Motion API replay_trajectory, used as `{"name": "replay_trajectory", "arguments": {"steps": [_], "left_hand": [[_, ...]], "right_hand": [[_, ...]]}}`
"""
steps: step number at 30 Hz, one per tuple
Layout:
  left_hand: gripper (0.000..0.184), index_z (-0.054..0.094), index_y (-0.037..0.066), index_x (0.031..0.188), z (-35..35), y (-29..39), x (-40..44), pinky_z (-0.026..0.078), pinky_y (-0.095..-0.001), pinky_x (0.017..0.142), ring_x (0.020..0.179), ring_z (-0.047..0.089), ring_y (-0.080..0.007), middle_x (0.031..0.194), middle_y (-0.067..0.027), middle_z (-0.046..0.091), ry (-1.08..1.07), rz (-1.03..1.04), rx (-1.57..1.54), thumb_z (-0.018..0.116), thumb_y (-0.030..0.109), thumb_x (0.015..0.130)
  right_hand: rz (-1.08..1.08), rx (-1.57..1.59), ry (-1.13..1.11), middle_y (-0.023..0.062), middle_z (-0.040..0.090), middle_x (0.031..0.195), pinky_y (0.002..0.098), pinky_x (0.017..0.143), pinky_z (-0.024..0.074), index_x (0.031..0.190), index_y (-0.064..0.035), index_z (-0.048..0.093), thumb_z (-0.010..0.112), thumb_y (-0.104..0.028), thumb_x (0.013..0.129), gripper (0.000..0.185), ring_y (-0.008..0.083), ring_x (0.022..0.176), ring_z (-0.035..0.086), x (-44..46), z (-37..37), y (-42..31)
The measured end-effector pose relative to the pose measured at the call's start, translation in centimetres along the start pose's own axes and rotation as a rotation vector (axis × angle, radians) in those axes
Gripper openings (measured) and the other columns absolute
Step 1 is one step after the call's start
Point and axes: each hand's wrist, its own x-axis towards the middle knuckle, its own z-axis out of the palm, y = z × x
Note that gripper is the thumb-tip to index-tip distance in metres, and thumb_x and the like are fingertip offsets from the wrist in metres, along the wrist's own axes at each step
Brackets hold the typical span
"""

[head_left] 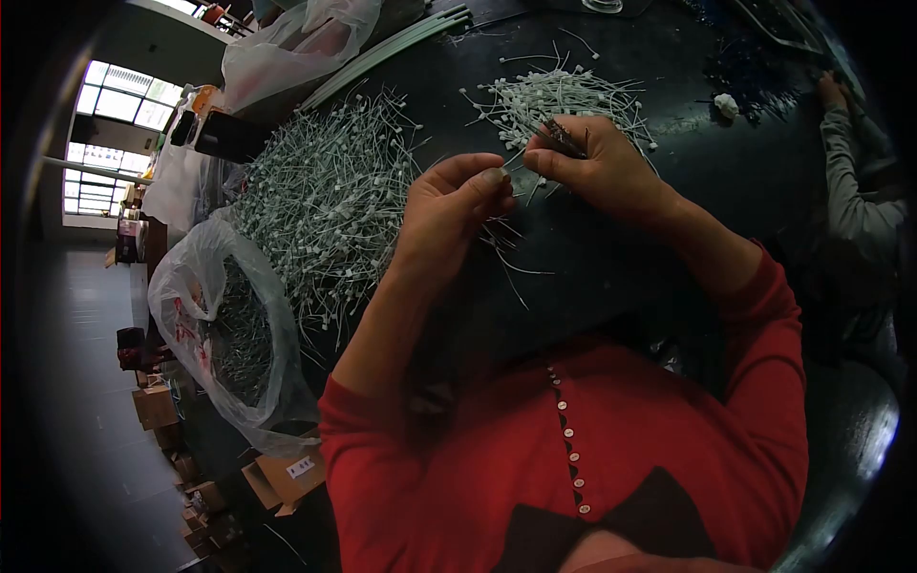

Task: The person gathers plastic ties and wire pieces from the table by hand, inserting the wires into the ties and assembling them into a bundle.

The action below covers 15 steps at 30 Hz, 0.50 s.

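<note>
My left hand (457, 205) is closed, its thumb and forefinger pinching a small pale piece, with several thin wires sticking out below the fingers. Close on its right, my right hand (602, 167) is wrapped round a dark metal tool (562, 139), with its fingertips near the left hand's. A thin pale wire seems to run between the two hands. Beyond the right hand lies a small pile of white-tipped wires (573, 95). To the left spreads a larger pile of pale green wires with white tips (325, 201).
A clear plastic bag (277, 358) of dark wires sits at the left edge of the dark table (573, 277). Pale rods (392, 43) and another bag (287, 57) lie at the back. A co-worker's arm (841, 162) rests at the far right, near dark tinsel (755, 81).
</note>
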Motion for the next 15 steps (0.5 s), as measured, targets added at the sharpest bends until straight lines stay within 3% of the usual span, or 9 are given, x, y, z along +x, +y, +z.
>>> {"name": "replay_trajectory", "arguments": {"steps": [3,15], "left_hand": [[0.015,0.061,0.001,0.102,0.1,-0.1,0.1,0.055,-0.0283,0.077,0.083,0.064,-0.0151,0.090,-0.0078,0.064,0.001,-0.002,0.010,0.061,0.007,0.088],[0.015,0.063,0.001,0.101,0.5,-0.3,-0.1,0.056,-0.0283,0.076,0.081,0.065,-0.0149,0.090,-0.0078,0.065,0.024,0.008,0.070,0.063,0.006,0.087]], "right_hand": [[-0.053,-0.023,0.006,-0.0027,0.054,0.066,0.0230,0.057,0.0377,0.085,-0.0032,0.063,0.064,-0.024,0.087,0.021,0.0053,0.062,0.046,0.0,0.1,0.5],[-0.080,-0.050,0.021,-0.0014,0.056,0.070,0.0231,0.063,0.0411,0.085,-0.0026,0.061,0.063,-0.020,0.087,0.017,0.0060,0.068,0.050,0.0,0.6,1.1]]}}
